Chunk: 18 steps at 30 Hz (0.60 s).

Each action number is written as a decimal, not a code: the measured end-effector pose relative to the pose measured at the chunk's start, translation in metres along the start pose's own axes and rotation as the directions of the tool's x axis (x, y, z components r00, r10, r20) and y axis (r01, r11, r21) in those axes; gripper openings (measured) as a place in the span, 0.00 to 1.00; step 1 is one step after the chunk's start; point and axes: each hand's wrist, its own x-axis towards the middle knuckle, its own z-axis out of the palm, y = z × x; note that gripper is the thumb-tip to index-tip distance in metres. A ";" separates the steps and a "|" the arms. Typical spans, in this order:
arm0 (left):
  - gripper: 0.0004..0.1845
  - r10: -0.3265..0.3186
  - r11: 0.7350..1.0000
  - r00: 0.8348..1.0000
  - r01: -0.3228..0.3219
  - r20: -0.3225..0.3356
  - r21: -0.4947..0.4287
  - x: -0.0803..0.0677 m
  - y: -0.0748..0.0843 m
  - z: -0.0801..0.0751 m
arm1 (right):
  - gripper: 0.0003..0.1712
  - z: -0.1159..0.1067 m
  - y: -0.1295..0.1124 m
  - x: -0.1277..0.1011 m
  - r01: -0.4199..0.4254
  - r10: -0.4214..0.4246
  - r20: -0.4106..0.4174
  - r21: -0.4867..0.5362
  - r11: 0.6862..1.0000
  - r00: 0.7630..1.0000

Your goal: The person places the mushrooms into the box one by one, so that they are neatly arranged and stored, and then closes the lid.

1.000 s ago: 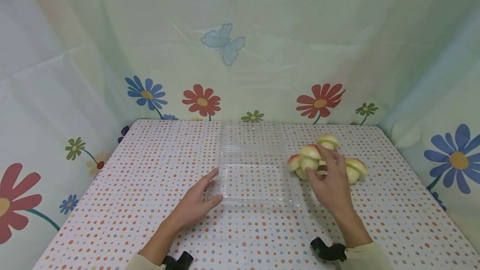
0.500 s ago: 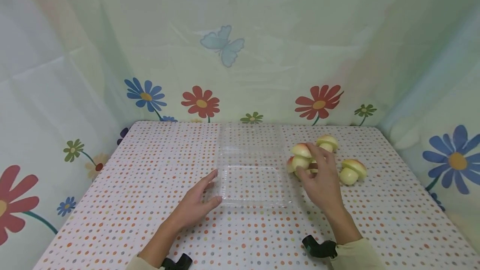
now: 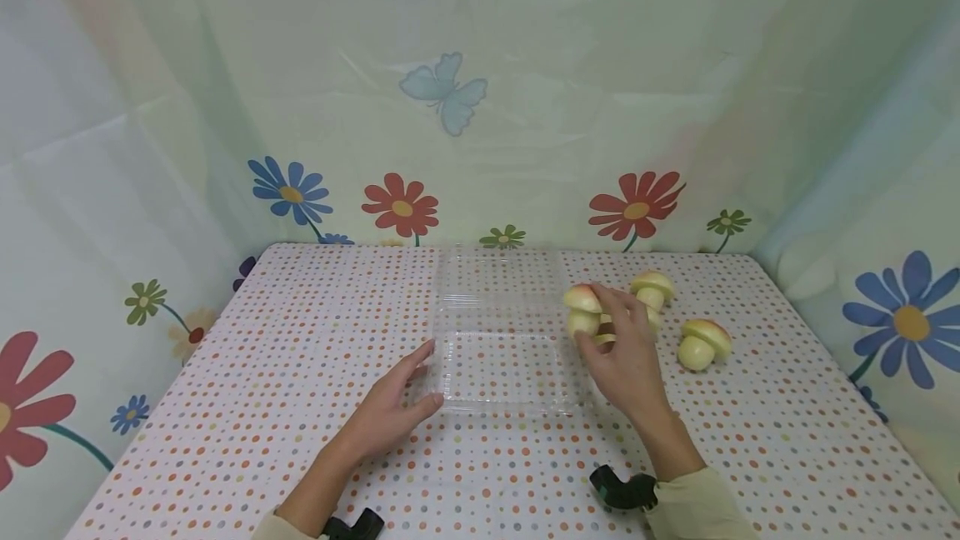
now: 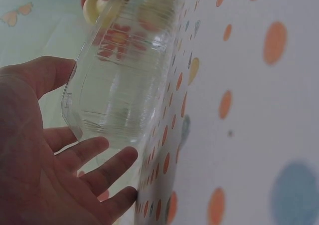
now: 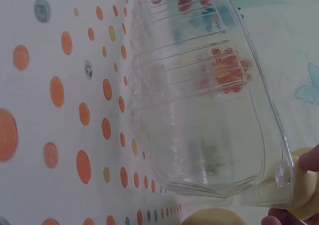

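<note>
Here the left hand point(image 3: 393, 402) lay flat on the dotted cloth point(image 3: 225, 407), palm down, forearm running in from the near edge. Its fingers were straight and loosely spread, their tips against the near left corner of the clear tray point(image 3: 502, 373), and it held nothing. The left wrist view showed the same hand point(image 4: 45, 170) from below, thumb up by the tray's point(image 4: 119, 80) rim and the fingers stretched along its wall without curling round it.

The right hand point(image 3: 618, 352) was raised just off the cloth at the tray's right edge, wrist bent a little, forearm coming in from the near right. Its thumb and fingers were curled round a toy mushroom point(image 3: 582, 309), pinching the pale stem so that the reddish cap stood clear on the left of the fingers. The mushroom hung at the tray's far right corner, just beside the rim and not inside it. In the right wrist view only two fingertips point(image 5: 311, 160) showed at the frame's edge, pressed on the pale mushroom point(image 5: 304, 187) right behind the tray's point(image 5: 199, 100) corner.

The tray sat in the middle of the cloth, its open lid point(image 3: 501, 286) lying flat behind it. A second mushroom point(image 3: 651, 288) lay just beyond the right hand's fingers, and a third point(image 3: 703, 341) lay to their right, apart from both.
</note>
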 end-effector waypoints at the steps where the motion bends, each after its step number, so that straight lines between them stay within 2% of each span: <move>1: 0.42 -0.002 1.000 1.000 0.002 0.001 0.003 0.000 0.000 0.000 | 0.39 0.001 0.000 0.000 -0.001 0.001 0.004 -0.001 1.000 1.000; 10: 0.42 0.002 1.000 1.000 -0.002 0.000 0.001 -0.001 0.001 0.000 | 0.39 0.006 -0.006 0.003 -0.018 0.017 0.057 0.005 1.000 0.998; 18: 0.41 0.007 1.000 1.000 -0.007 0.001 0.008 0.000 0.001 0.000 | 0.40 0.012 -0.009 0.002 0.002 -0.001 0.062 -0.004 1.000 0.998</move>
